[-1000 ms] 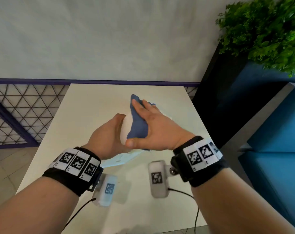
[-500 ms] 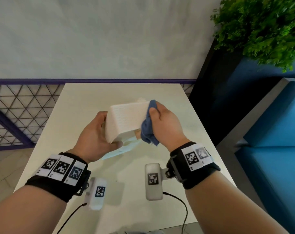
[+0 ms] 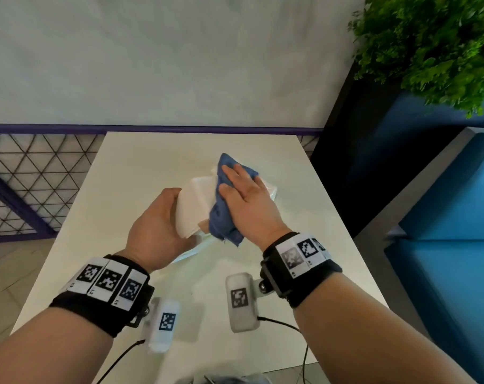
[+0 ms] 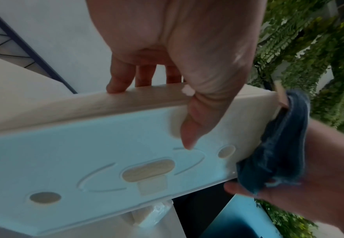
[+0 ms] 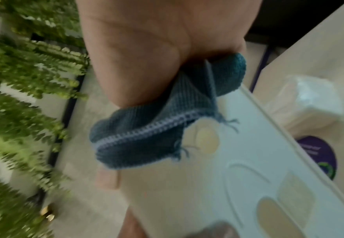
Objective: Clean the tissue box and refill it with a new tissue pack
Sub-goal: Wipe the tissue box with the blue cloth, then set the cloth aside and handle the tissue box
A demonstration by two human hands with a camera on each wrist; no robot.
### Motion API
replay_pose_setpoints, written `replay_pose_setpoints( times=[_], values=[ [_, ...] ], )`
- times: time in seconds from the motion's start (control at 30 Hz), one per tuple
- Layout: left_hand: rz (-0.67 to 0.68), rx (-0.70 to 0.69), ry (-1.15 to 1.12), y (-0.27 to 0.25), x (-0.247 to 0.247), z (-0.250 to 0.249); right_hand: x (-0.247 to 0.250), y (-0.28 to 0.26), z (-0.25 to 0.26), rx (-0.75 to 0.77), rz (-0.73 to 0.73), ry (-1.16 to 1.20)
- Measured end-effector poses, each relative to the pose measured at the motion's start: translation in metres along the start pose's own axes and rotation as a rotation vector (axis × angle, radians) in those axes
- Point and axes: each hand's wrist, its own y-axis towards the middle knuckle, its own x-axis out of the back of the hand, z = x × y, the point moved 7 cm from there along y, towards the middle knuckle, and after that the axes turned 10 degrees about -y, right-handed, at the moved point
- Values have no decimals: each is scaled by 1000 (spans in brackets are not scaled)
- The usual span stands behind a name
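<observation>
Blue cloth [image 3: 226, 217] pressed flat on box [image 3: 192, 209] by right hand [image 3: 246, 202]; left hand [image 3: 155, 225] clamped on box end, held above surface [image 3: 141, 167]; could slip out if scrubbed too hard.

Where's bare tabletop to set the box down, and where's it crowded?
Bare: the table's far left, between the purple rail and the left hand, and the near strip below both wrists. Crowded: centre right, where the left hand holds the tissue box, the right hand presses the blue cloth on it, and a wrapped tissue pack lies beneath.
</observation>
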Motion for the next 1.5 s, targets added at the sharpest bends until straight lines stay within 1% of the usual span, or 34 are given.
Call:
replay_pose_setpoints(
  times=[0.07, 0.13, 0.17, 0.23, 0.33, 0.43, 0.5, 0.57, 0.67, 0.73, 0.8, 0.83, 0.9, 1.0, 1.1, 1.13, 1.2, 1.3, 1.37, 1.4, 1.43, 1.5],
  values=[
    [3, 15, 5, -2, -1, 2, 1, 3, -13, -62, 28, 130],
    [4, 26, 17, -3, -2, 4, 4, 3, -24, -137, 25, 268],
    [0, 31, 21, -3, -2, 5, 6, 2, -29, -166, 5, 309],
    [2, 26, 48, -4, 0, 4, 7, 3, -40, -216, -45, 310],
    [16, -14, 185, -4, -1, -5, 2, 5, -64, -301, -48, 239],
    [-6, -150, 452, -1, -12, -12, 0, -5, -94, -343, -3, 104],
    [2, -229, 614, -3, -29, -4, -4, -18, -116, -350, 42, 26],
    [7, -312, 633, -9, -48, 6, -18, -31, -139, -344, 129, -60],
    [45, -433, 643, -23, -77, 21, -46, -49, -170, -378, 321, -287],
    [90, -481, 675, -33, -94, 32, -49, -54, -176, -406, 345, -352],
    [139, -490, 701, -40, -109, 40, -44, -51, -164, -391, 289, -340],
    [156, -481, 707, -41, -114, 41, -41, -47, -154, -358, 257, -326],
    [182, -463, 707, -40, -121, 42, -41, -37, -125, -232, 238, -345],
    [249, -430, 697, -39, -132, 42, -59, -18, -91, -37, 334, -512],
    [320, -386, 659, -43, -141, 47, -82, 0, -76, 79, 439, -669],
    [314, -371, 647, -44, -140, 49, -88, 4, -72, 111, 467, -701],
    [257, -363, 593, -45, -131, 53, -98, 10, -66, 187, 493, -740],
    [79, -363, 488, -51, -100, 62, -118, 9, -54, 332, 495, -759],
    [42, -271, 403, -54, -80, 69, -135, 3, -46, 414, 519, -833],
    [63, -188, 351, -56, -73, 75, -143, 1, -42, 443, 525, -890],
    [95, -83, 296, -57, -67, 81, -148, 1, -39, 455, 524, -924],
    [201, 185, 204, -61, -59, 95, -153, 6, -35, 415, 530, -896]
  ],
)
